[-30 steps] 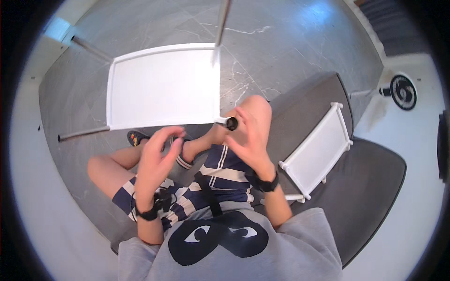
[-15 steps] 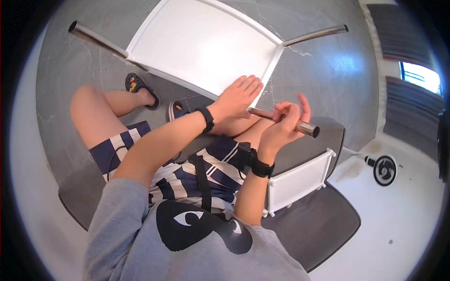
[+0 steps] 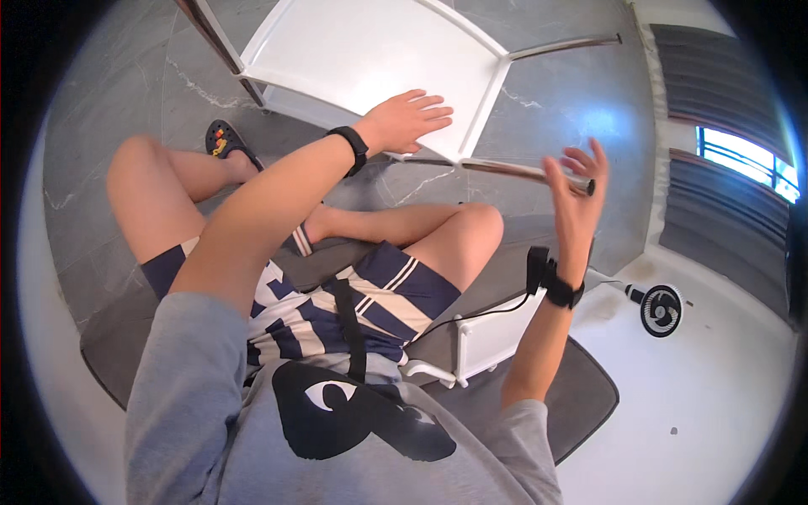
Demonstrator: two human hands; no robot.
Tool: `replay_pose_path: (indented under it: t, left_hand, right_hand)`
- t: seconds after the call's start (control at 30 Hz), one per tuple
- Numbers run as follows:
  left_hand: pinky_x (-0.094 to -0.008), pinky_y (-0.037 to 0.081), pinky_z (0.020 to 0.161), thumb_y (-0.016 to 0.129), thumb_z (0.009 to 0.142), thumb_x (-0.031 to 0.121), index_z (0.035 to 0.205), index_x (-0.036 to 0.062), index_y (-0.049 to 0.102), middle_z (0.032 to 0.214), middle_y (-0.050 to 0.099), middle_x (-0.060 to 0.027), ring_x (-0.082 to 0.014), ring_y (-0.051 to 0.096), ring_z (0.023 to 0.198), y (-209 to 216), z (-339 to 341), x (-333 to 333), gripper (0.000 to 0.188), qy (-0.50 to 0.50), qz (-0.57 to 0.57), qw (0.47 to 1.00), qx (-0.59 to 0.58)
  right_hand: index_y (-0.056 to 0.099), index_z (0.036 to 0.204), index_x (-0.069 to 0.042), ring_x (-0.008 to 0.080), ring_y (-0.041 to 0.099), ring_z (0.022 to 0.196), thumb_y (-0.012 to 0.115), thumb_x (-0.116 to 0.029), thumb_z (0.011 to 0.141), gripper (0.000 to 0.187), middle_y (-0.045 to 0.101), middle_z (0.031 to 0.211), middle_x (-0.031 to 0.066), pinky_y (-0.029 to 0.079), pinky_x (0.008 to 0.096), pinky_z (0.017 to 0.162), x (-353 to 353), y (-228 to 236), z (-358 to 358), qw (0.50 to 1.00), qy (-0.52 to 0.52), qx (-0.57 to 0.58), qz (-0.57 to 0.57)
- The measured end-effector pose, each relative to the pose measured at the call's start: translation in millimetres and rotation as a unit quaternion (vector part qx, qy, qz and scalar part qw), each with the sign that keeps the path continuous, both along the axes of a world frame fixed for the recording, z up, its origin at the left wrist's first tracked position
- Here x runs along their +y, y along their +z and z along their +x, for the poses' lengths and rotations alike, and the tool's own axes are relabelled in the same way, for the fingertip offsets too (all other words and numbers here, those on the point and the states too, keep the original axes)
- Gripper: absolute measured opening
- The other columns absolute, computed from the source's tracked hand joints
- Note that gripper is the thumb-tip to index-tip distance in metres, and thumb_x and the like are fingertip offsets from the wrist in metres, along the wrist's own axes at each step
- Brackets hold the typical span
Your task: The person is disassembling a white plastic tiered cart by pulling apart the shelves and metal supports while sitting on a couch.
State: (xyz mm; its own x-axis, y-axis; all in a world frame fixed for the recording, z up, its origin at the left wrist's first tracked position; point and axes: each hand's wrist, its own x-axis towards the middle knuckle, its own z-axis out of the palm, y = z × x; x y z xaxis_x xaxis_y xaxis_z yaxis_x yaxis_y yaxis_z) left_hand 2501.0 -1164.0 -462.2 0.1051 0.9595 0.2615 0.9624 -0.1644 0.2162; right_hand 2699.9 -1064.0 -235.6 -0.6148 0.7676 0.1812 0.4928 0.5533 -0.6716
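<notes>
A white rectangular tray (image 3: 337, 50) with a raised rim stands in front of me, metal tubes fixed at its corners. My left hand (image 3: 404, 120) lies on the tray near its close right corner, fingers spread. From that corner a shiny metal tube (image 3: 509, 171) points right. My right hand (image 3: 576, 189) is at the tube's outer end, fingers apart and not wrapped round it; whether the palm touches the tube I cannot tell. Other tubes rise from the left corner (image 3: 210, 34) and the far right corner (image 3: 564, 48).
A smaller white tray-like part (image 3: 501, 332) lies on the dark grey cushioned seat (image 3: 539, 396) at my right. Beyond it a black-and-white fan (image 3: 661, 310) stands on a white surface. My legs are folded before me, and a dark clog (image 3: 223, 139) shows by the tray's left side.
My right hand has loosened its fingers from the tube and moved right and up. The tray now appears tilted differently, its left tube higher. My left hand has shifted slightly left, fingers wider.
</notes>
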Motion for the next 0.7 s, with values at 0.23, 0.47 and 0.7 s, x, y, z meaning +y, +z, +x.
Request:
replay_pose_path:
  t: [0.23,0.47,0.7]
  left_hand:
    - [-0.0415,0.027,0.115,0.06,0.081,0.008,0.134,0.0155,0.047,0.145,0.042,0.0029,-0.0229,0.034,0.138,-10.2,7.3,2.4,0.055,0.065,0.053,0.996,-0.02]
    - [-0.06,0.024,0.11,0.059,0.084,0.015,0.131,0.0229,0.053,0.143,0.045,0.0068,-0.0287,0.035,0.136,-10.9,37.2,-5.7,0.048,0.13,0.066,0.989,-0.02]
    - [-0.0619,0.016,0.113,0.057,0.087,0.02,0.133,0.0274,0.051,0.151,0.035,-0.0026,-0.0317,0.027,0.14,13.7,43.4,-15.5,0.047,0.159,-0.024,0.986,-0.035]
  right_hand:
    - [0.063,0.103,-0.003,0.027,0.058,0.102,0.076,-0.02,0.071,0.039,0.062,0.105,0.0123,0.04,0.0426,0.095,-75.0,74.5,-46.0,0.838,0.268,-0.244,0.408]
    - [0.072,0.076,-0.013,0.026,0.069,0.071,0.067,-0.014,0.069,0.009,0.069,0.076,0.0086,0.052,0.044,0.066,11.4,-1.4,-48.6,0.555,0.239,-0.74,0.296]
    - [0.065,0.072,-0.002,0.0161,0.055,0.047,0.062,-0.029,0.073,0.027,0.063,0.063,0.0088,0.045,0.0292,0.047,27.6,28.1,-70.3,0.584,0.002,-0.797,-0.151]
